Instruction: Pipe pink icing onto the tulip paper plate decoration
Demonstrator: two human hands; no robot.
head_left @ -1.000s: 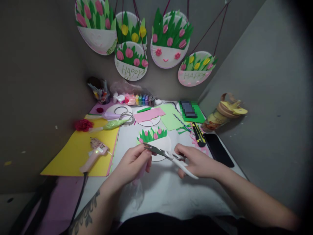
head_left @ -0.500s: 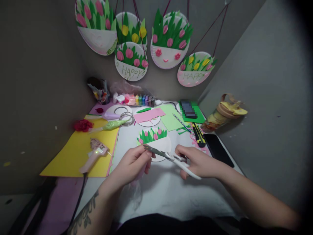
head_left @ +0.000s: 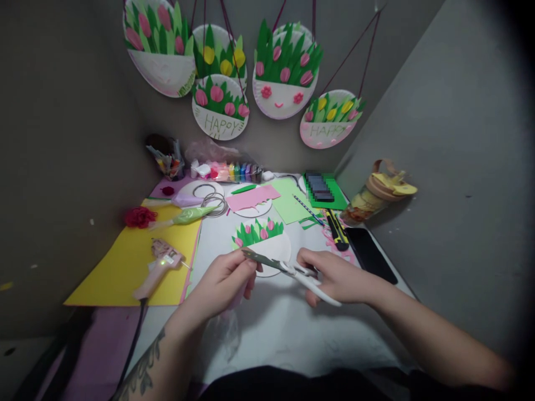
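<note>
My left hand (head_left: 229, 278) is closed around a clear plastic piping bag (head_left: 229, 334) with something pale pink inside. Most of the bag is hidden under my fingers, and its loose end hangs below my palm. My right hand (head_left: 328, 275) grips the white handles of a pair of scissors (head_left: 267, 260). Their dark blades point left and reach my left fingertips; whether they are closed on the bag's tip I cannot tell. Just behind the blades lies a white paper plate (head_left: 276, 248) with green paper leaves and pink tulips along its upper part.
A glue gun (head_left: 161, 267) lies on yellow paper (head_left: 104, 273) at left. Two filled piping bags, one green (head_left: 194, 214), lie behind it. To the right are a utility knife (head_left: 336, 229), a black phone (head_left: 371, 255) and a tumbler (head_left: 370, 195). Decorated plates (head_left: 286, 72) hang above.
The whole view has shifted slightly, with the surroundings a little further left. Both hands keep nearly the same pose, the scissors still at my left fingertips.
</note>
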